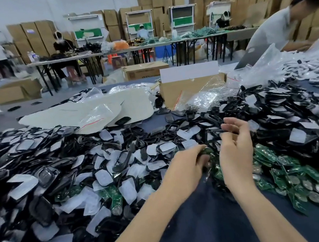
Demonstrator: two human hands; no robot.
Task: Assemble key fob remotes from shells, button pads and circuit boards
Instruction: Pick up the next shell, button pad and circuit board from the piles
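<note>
The left hand (189, 167) has its fingers curled and pinches a small green circuit board (207, 151), blurred, above the dark blue table (209, 226). The right hand (236, 151) is just beside it, fingers loose and half spread, holding nothing. Around the 2 hands lie heaps of glossy black shells (46, 176), flat white pads (103, 178) and green boards (278, 168).

Bright overhead ceiling lights; wide-angle edge bending; overall soft blur
</note>
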